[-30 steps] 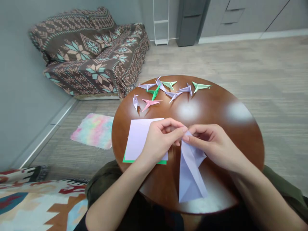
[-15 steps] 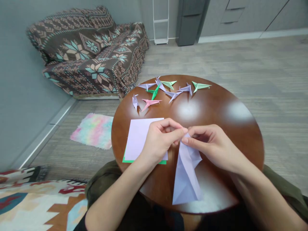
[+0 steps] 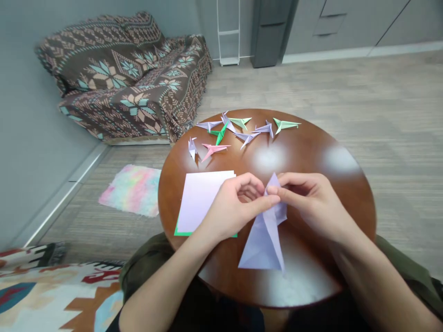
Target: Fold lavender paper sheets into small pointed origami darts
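Note:
A partly folded lavender paper (image 3: pixel 265 244) hangs over the near middle of the round brown table, its narrow tip up and its wide end towards me. My right hand (image 3: pixel 309 196) pinches it near the tip between thumb and forefinger. From the other side my left hand (image 3: pixel 238 203) holds it with the thumb across its front, the other fingers curled behind. Left of the paper lies a stack of square sheets (image 3: pixel 204 193), lavender on top with a green edge showing below, partly under my left forearm.
Several folded paper figures lie at the table's far side, among them a pink one (image 3: pixel 214 150), a dark green one (image 3: pixel 220 133) and a light green one (image 3: pixel 285 125). Beyond the table (image 3: pixel 332 184) stand a covered sofa (image 3: pixel 138 87) and a pastel rug (image 3: pixel 133 189).
The paper's tip now sticks up above my fingers and its wide end has swung left and up. My left thumb has moved right, across the paper. The whole view has shifted slightly.

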{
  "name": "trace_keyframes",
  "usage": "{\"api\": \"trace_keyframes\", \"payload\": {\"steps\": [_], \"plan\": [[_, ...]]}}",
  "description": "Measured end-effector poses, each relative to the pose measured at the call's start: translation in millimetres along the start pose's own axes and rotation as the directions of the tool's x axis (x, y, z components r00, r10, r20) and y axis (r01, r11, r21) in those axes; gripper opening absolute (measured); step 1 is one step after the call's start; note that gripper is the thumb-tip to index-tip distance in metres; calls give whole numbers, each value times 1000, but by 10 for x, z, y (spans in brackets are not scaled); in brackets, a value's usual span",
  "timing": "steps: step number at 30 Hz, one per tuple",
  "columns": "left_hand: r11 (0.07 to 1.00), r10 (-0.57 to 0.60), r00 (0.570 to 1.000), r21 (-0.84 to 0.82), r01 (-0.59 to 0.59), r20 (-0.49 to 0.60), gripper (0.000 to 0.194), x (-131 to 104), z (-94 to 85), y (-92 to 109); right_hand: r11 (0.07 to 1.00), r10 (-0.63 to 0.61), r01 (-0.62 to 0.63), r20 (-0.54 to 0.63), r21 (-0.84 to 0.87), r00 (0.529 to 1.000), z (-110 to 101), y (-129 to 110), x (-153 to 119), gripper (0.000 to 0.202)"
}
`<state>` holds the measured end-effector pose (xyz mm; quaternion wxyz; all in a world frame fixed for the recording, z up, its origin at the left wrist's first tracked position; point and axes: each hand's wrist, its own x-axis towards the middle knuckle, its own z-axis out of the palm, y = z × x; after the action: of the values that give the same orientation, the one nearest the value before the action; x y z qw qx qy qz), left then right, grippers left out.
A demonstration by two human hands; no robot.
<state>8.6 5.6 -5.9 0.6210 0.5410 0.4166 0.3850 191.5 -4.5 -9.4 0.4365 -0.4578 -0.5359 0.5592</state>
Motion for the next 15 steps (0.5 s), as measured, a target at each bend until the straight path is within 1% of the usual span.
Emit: {"api": "trace_keyframes", "payload": {"steps": [2,4,7,9,11,13,15], "plan": [[999,-38,999,10,38,39,26,-13,12,4,1000,-8,8,-46,3,999,-20,2,3,15],[999,-46,998,28,45,35,24,-20,10,0,1000,8,-9,-61,-3,998,-25,-11,-1,15],[997,-55,998,59,54,15,21,-34,-8,-1,998,37,-39,-34,-50,999,-23,-47,-12,19],[996,-54,999,75,53,7,18,-46,-21,8,995,36,-37,-12,-89,999,-28,-67,-17,21],[994,-65,997,95,62,30,15,-58,-34,19,995,20,-20,-5,-102,1000,-42,-73,-16,21],[991,-92,994,107,85,66,12,-67,-51,29,996,3,-5,-18,-91,1000,-64,-71,-14,20],[989,-113,990,103,105,79,11,-76,-77,38,996,-8,5,-35,-90,999,-89,-69,-14,20]]}}
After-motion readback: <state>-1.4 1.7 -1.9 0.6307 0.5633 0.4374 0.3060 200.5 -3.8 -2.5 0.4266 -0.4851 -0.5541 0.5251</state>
